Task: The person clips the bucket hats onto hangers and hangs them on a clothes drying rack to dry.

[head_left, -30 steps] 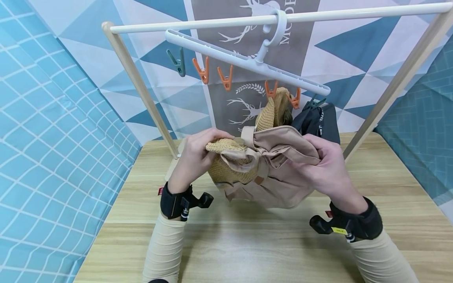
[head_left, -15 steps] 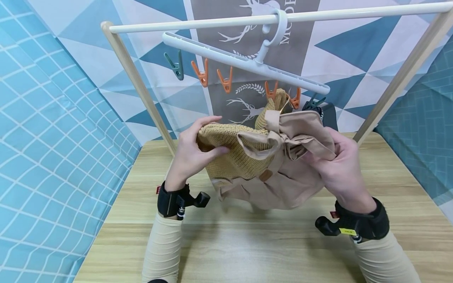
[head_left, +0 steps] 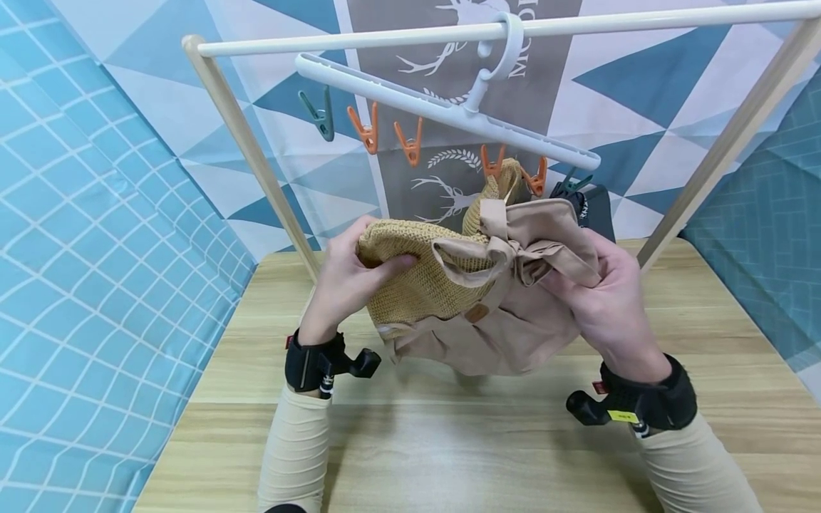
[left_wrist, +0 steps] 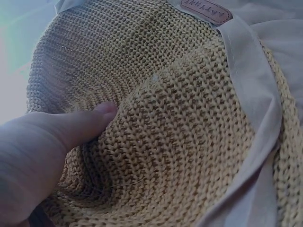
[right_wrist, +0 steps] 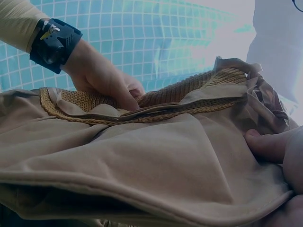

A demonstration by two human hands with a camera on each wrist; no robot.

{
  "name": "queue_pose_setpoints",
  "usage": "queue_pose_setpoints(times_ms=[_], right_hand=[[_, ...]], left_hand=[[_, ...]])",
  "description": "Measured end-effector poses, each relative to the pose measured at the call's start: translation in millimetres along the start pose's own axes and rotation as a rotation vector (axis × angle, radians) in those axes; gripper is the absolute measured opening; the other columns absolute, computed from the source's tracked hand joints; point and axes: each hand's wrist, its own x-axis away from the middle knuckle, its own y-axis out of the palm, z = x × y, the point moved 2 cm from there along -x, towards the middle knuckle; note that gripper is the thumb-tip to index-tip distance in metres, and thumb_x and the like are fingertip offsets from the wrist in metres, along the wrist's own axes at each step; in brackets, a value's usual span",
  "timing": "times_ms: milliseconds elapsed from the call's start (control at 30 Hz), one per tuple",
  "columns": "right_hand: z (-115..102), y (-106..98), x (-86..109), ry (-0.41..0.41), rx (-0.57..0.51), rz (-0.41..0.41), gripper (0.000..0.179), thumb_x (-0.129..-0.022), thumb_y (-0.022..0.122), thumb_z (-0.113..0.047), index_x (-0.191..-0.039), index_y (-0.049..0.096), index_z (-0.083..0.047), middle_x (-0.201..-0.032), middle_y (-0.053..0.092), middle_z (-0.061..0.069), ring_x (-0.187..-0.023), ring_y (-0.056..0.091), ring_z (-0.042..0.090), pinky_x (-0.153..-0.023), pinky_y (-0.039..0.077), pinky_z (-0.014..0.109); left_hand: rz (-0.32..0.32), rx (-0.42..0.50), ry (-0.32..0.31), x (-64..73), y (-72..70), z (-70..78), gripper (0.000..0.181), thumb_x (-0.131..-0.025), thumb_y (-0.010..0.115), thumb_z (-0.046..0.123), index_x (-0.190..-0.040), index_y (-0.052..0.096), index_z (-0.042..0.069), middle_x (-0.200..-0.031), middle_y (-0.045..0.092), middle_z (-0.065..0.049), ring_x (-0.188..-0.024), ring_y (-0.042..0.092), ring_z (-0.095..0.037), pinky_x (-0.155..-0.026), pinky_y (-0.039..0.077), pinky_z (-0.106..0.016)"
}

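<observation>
My left hand [head_left: 346,278] pinches the soft straw-coloured knitted hat [head_left: 413,288], thumb in front, above the pale wood-grain tabletop [head_left: 449,442]. Over the last second the hat's dusty-pink cloth bow [head_left: 503,251] has shifted rightward, showing more knitted side, so I judge it easier to shape now. My right hand [head_left: 609,303] grips the gathered dusty-pink cloth brim [head_left: 553,219].

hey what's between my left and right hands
A tan woven hat with beige cloth; the head view shows it held between left hand and right hand.
</observation>
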Motion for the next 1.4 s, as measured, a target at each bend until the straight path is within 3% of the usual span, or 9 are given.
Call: queue_pose_setpoints(times_ms=[333, 600, 733, 833, 933, 1033, 1167, 1300, 1400], right_hand=[[2.1, -2.3, 1.4, 0.039, -0.062, -0.07, 0.048, -0.082, 0.06, 0.025, -0.128, 0.061, 0.008, -0.113, 0.07, 0.005, -0.1, 0.065, 0.011, -0.083, 0.055, 0.017], [-2.4, -6.7, -1.0, 0.064, 0.045, -0.139, 0.059, -0.076, 0.067, 0.025, -0.13, 0.057, 0.003, -0.112, 0.071, 0.004, -0.096, 0.067, 0.011, -0.079, 0.056, 0.015], [-9.2, -10.1, -3.3, -0.025, 0.091, -0.193, 0.082, -0.066, 0.069, 0.032, -0.141, 0.048, 0.004, -0.125, 0.071, 0.011, -0.105, 0.069, 0.017, -0.082, 0.055, 0.017], [-12.6, -12.1, -4.5, -0.106, 0.06, -0.271, 0.094, -0.062, 0.073, 0.032, -0.147, 0.038, 0.009, -0.138, 0.061, 0.022, -0.121, 0.063, 0.025, -0.099, 0.051, 0.021], [-12.9, -12.6, -5.6, -0.164, -0.003, -0.338, 0.1, -0.062, 0.084, 0.019, -0.148, 0.033, 0.013, -0.145, 0.052, 0.029, -0.133, 0.054, 0.031, -0.112, 0.042, 0.025], [-10.8, -11.6, -6.7, -0.197, -0.041, -0.388, 0.104, -0.064, 0.091, 0.002, -0.147, 0.031, 0.015, -0.148, 0.049, 0.029, -0.138, 0.047, 0.034, -0.115, 0.039, 0.028], [-4.7, -6.9, -7.5, -0.228, 0.027, -0.423, 0.097, -0.062, 0.09, 0.007, -0.143, 0.038, 0.017, -0.148, 0.05, 0.028, -0.14, 0.045, 0.034, -0.114, 0.041, 0.028], [4.1, 0.2, -5.0, -0.22, 0.108, -0.473, 0.08, -0.062, 0.08, 0.026, -0.135, 0.049, 0.017, -0.142, 0.055, 0.027, -0.134, 0.052, 0.03, -0.104, 0.049, 0.024], [10.8, 3.1, -1.2, -0.211, 0.164, -0.451, 0.063, -0.066, 0.071, 0.033, -0.125, 0.061, 0.012, -0.129, 0.069, 0.012, -0.117, 0.066, 0.018, -0.092, 0.055, 0.018]], left_hand=[[0.053, -0.015, 0.024, 0.1, 1.3, 3.2, 0.031, -0.079, 0.083, 0.001, -0.103, 0.063, 0.001, -0.102, 0.07, -0.011, -0.091, 0.066, -0.013, -0.077, 0.054, -0.024], [0.046, -0.007, 0.005, 0.9, -2.5, 3.6, 0.03, -0.083, 0.077, -0.004, -0.107, 0.058, -0.005, -0.101, 0.066, -0.008, -0.089, 0.064, -0.011, -0.078, 0.053, -0.023], [0.041, -0.023, -0.009, 1.3, -4.6, 3.3, 0.031, -0.083, 0.077, -0.004, -0.108, 0.058, -0.005, -0.102, 0.066, -0.01, -0.088, 0.065, -0.01, -0.077, 0.054, -0.022], [0.034, -0.039, -0.011, 1.3, -5.1, 2.7, 0.031, -0.083, 0.077, -0.003, -0.108, 0.058, -0.004, -0.102, 0.067, -0.012, -0.089, 0.065, -0.011, -0.078, 0.054, -0.022], [0.024, -0.087, 0.005, 1.3, -4.5, 3.5, 0.029, -0.084, 0.077, -0.001, -0.107, 0.059, -0.002, -0.102, 0.069, -0.013, -0.092, 0.065, -0.014, -0.08, 0.054, -0.024], [0.011, -0.16, 0.029, 1.5, -3.1, 4.1, 0.027, -0.084, 0.077, -0.001, -0.107, 0.061, 0.0, -0.103, 0.071, -0.012, -0.094, 0.066, -0.016, -0.081, 0.054, -0.031], [-0.021, -0.233, 0.057, 1.6, 0.8, 4.4, 0.026, -0.085, 0.075, -0.003, -0.107, 0.061, 0.002, -0.104, 0.071, -0.011, -0.097, 0.066, -0.019, -0.084, 0.054, -0.039], [-0.048, -0.269, 0.086, 1.2, 5.5, 4.5, 0.027, -0.083, 0.075, -0.004, -0.106, 0.062, 0.003, -0.103, 0.071, -0.011, -0.097, 0.067, -0.019, -0.085, 0.055, -0.041], [-0.058, -0.292, 0.1, 0.7, 8.4, 4.9, 0.028, -0.082, 0.075, -0.003, -0.105, 0.062, 0.004, -0.101, 0.072, -0.011, -0.095, 0.068, -0.019, -0.084, 0.056, -0.042]])
